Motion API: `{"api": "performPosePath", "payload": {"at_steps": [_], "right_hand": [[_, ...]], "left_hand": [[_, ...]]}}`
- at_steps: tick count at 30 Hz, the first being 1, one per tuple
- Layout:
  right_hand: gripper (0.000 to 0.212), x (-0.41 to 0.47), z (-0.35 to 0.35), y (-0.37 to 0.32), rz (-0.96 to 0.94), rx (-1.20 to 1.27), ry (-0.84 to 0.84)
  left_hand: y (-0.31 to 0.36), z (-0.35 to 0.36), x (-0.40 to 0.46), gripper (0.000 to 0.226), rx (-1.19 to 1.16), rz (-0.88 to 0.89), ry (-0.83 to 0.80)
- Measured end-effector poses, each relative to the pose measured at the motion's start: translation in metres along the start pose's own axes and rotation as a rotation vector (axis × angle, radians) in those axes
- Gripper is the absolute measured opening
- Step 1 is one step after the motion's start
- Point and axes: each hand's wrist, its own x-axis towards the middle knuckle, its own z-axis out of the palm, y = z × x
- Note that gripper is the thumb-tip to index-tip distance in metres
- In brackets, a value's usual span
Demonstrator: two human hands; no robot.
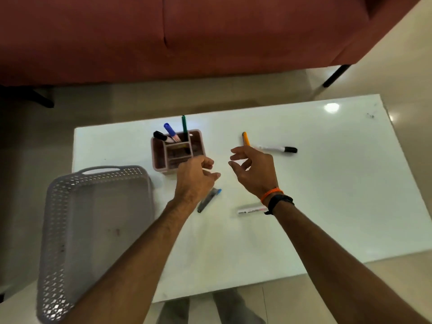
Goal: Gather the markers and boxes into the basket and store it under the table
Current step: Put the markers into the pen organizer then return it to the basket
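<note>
On the glossy white table, your left hand and right hand hover half-curled, gripping nothing. Loose markers lie at five o'clock, six and two; an orange pen at one. They look light, stiff and prone to rolling: pinch mid-barrel. Lift the pink organizer, at twelve, by its walls. The empty grey basket overhangs the edge at eight; a red sofa sits beyond.

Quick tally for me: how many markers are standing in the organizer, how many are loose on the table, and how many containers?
Markers standing in organizer: 3
Markers and pens loose on table: 4
Containers, the organizer and the basket: 2
Total: 9
</note>
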Motion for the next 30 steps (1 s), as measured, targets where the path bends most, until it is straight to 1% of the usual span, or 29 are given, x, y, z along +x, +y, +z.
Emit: {"api": "performPosePath", "payload": {"at_steps": [3, 8, 12, 15, 18, 20, 23, 27, 30], "right_hand": [[0.023, -0.028, -0.020, 0.032, 0.070, -0.033, 0.012], [0.022, -0.062, -0.034, 0.079, 0.184, -0.091, -0.024], [0.023, -0.078, -0.035, 0.103, 0.238, -0.105, -0.021], [0.024, -0.080, -0.033, 0.115, 0.260, -0.098, -0.013], [0.024, -0.078, -0.034, 0.124, 0.273, -0.098, -0.004], [0.024, -0.076, -0.036, 0.127, 0.280, -0.097, -0.004], [0.024, -0.071, -0.040, 0.130, 0.286, -0.097, -0.003], [0.024, -0.064, -0.041, 0.131, 0.308, -0.093, 0.009], [0.024, -0.056, -0.035, 0.131, 0.322, -0.105, -0.002]], "left_hand": [[0.006, 0.033, -0.015, 0.037, 0.048, 0.009, -0.083], [0.008, 0.077, -0.037, 0.039, 0.152, 0.031, -0.202], [0.005, 0.110, -0.050, 0.050, 0.342, 0.066, -0.312], [0.003, 0.130, -0.051, 0.056, 0.506, 0.142, -0.342], [0.002, 0.146, -0.046, 0.054, 0.680, 0.239, -0.354], [0.001, 0.152, -0.041, 0.046, 0.758, 0.284, -0.363], [-0.003, 0.147, -0.037, 0.035, 0.801, 0.308, -0.377], [-0.018, 0.131, -0.037, 0.034, 0.868, 0.338, -0.383], [-0.026, 0.120, -0.034, 0.037, 0.852, 0.310, -0.397]]}}
